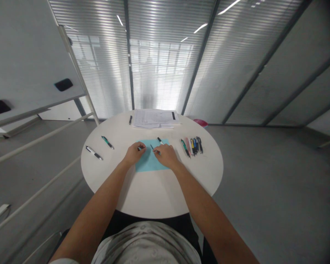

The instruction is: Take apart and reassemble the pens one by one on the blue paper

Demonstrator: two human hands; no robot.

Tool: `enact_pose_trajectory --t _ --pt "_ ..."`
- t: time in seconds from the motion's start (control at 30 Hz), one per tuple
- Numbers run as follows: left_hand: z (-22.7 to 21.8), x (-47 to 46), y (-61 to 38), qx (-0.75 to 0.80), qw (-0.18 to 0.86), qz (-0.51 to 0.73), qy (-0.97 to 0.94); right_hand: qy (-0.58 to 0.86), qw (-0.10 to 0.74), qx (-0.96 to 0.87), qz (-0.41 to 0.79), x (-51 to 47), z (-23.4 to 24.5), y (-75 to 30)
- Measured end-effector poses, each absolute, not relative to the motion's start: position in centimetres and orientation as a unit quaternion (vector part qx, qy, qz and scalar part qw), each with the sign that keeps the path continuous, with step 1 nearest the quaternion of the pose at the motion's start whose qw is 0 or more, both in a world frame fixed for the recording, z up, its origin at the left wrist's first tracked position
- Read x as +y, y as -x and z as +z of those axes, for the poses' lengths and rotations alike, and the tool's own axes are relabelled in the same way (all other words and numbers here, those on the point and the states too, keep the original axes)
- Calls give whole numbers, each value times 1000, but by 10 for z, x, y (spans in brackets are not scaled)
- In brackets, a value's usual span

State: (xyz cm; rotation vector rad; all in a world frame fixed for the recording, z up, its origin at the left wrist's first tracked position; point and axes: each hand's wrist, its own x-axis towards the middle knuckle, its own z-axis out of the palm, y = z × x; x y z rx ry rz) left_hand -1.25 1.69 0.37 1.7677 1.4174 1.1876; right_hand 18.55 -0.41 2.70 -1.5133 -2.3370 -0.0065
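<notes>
Round white counter (154, 198) at centre frame, blue sheet (151, 165) in its middle, left hand (134, 153) on the sheet with fingers curled round a small teal piece (139, 148), right hand (167, 156) beside it, fingers pinching a thin dark pen (154, 149), row of pens (192, 146) to the right

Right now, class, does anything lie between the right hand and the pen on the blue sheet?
Nothing visible does. The pen lies just beyond the right hand, with only bare sheet between. The thin piece that hand pinches points toward the left hand, which holds a teal piece.
</notes>
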Motion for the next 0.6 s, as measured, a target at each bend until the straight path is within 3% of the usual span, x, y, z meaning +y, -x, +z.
enact_pose_trajectory --t 0.2,0.6 --pt "4 16 10 504 297 419 -694 537 217 -815 11 -4 29 -183" --pt "3 16 11 496 306 401 -707 518 203 -830 28 -2 26 -180"
